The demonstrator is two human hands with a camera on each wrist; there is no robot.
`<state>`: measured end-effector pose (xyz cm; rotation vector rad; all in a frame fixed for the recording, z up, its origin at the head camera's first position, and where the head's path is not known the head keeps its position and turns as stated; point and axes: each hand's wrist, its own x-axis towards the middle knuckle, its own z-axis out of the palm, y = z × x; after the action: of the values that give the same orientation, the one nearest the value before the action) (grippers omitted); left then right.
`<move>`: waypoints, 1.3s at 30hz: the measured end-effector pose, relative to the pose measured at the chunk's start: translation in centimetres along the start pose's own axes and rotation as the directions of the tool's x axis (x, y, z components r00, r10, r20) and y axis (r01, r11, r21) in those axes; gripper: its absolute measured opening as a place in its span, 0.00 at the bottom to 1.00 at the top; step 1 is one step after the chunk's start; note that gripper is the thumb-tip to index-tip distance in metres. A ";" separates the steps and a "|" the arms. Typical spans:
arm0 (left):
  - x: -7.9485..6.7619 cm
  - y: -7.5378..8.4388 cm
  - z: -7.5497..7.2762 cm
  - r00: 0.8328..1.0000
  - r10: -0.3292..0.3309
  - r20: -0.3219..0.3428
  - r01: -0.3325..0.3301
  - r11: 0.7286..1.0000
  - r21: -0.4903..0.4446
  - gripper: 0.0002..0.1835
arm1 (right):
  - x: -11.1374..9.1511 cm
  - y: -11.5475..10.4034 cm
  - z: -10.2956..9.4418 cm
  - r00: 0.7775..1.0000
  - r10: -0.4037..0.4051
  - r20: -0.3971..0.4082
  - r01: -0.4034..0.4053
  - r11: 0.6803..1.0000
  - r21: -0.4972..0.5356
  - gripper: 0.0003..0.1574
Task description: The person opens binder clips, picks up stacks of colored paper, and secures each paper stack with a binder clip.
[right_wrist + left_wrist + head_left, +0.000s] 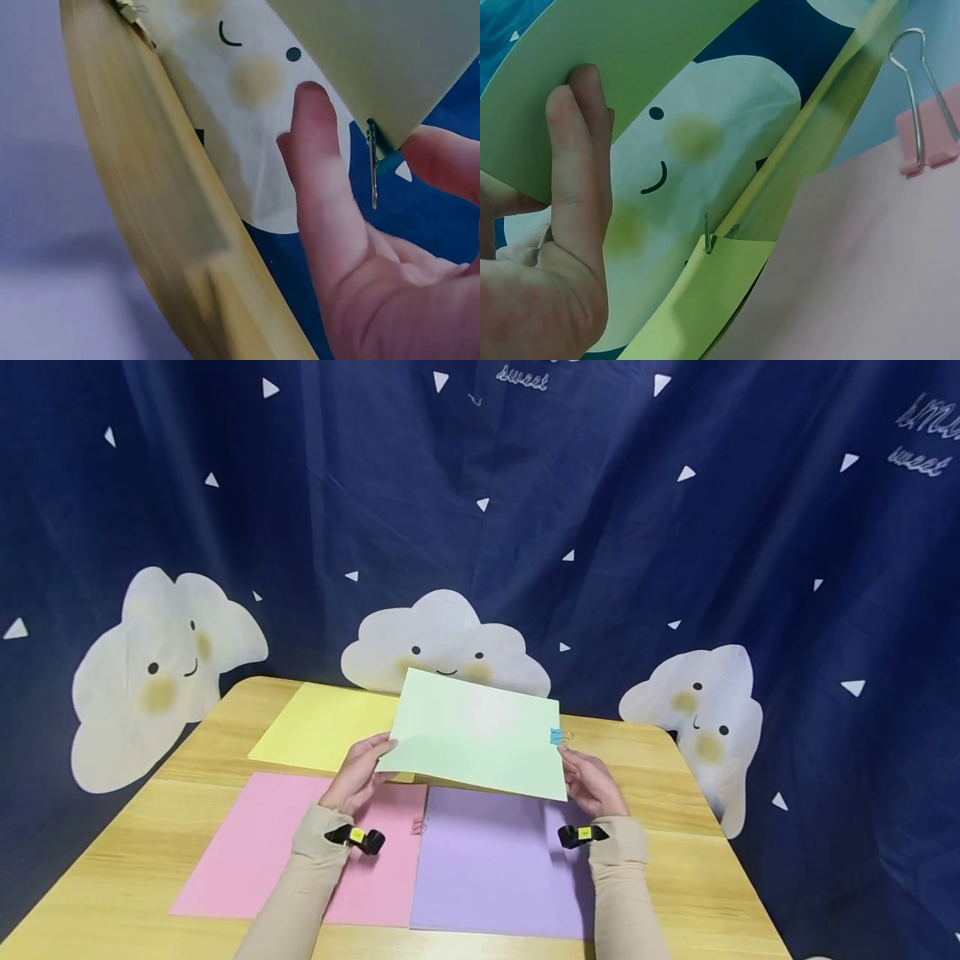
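Note:
A light green sheaf of paper [476, 735] is raised above the table, tilted down to the right. My left hand [362, 774] pinches its left edge, thumb on top and fingers underneath. At the right edge my right hand [594, 783] holds the sheaf just below a blue binder clip [556, 737]. In the right wrist view the thumb is beside that clip [388, 160], and a finger extends under the paper. The left wrist view shows the green paper's underside [630, 60] against the left fingers [581, 142].
On the wooden table [675, 860] lie pink paper [277, 835] with a pink binder clip [417, 827], purple paper [495, 868] to its right, and yellow paper [322, 722] behind, partly covered by the green sheaf. A dark blue cloud-print curtain [480, 543] hangs behind the table.

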<state>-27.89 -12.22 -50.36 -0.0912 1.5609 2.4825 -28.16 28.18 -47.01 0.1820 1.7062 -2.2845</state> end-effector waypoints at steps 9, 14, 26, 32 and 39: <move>0.0 0.0 0.1 1.000 0.009 0.010 -0.009 1.000 0.009 0.22 | 0.0 0.1 0.6 0.998 -0.004 0.063 0.007 0.999 -0.049 0.12; 0.0 0.0 0.1 1.000 0.013 0.013 -0.013 1.000 0.013 0.24 | 0.1 0.5 0.8 0.994 0.008 0.113 0.003 0.995 -0.095 0.11; 0.0 0.0 0.0 1.000 0.015 0.014 -0.016 1.000 0.024 0.23 | -0.1 0.7 0.9 0.982 0.011 0.187 0.009 0.994 -0.108 0.34; 0.1 0.0 0.0 1.000 0.023 -0.007 -0.022 0.997 0.073 0.24 | 0.1 0.8 0.9 0.981 -0.002 0.194 0.026 0.992 -0.120 0.34; 0.3 -0.2 0.2 0.999 0.018 -0.032 -0.013 0.989 0.145 0.27 | 0.1 0.8 0.7 0.980 -0.010 0.199 0.035 0.992 -0.121 0.36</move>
<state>-28.18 -11.90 -50.46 -0.0988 1.7562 2.3819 -27.95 27.24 -47.60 -0.0891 1.7457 -2.1231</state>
